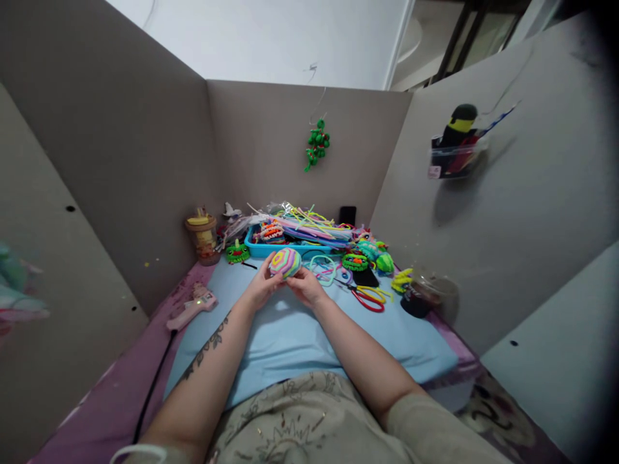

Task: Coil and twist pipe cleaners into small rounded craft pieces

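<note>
Both my hands hold a round, multicoloured striped ball (285, 261) made of fuzzy pipe cleaners, just above the light blue mat (290, 335). My left hand (262, 287) grips its left side with the fingers curled round it. My right hand (306, 286) pinches its lower right side. Both forearms reach in from the bottom of the view.
A blue tray (290, 247) of pipe cleaners stands behind the ball. Red-handled scissors (366, 298), a dark cup (420, 298), a pink glue gun (192, 307) with its cable and a jar (204, 239) lie around. Grey partition walls enclose the desk; a green ornament (316, 143) hangs at the back.
</note>
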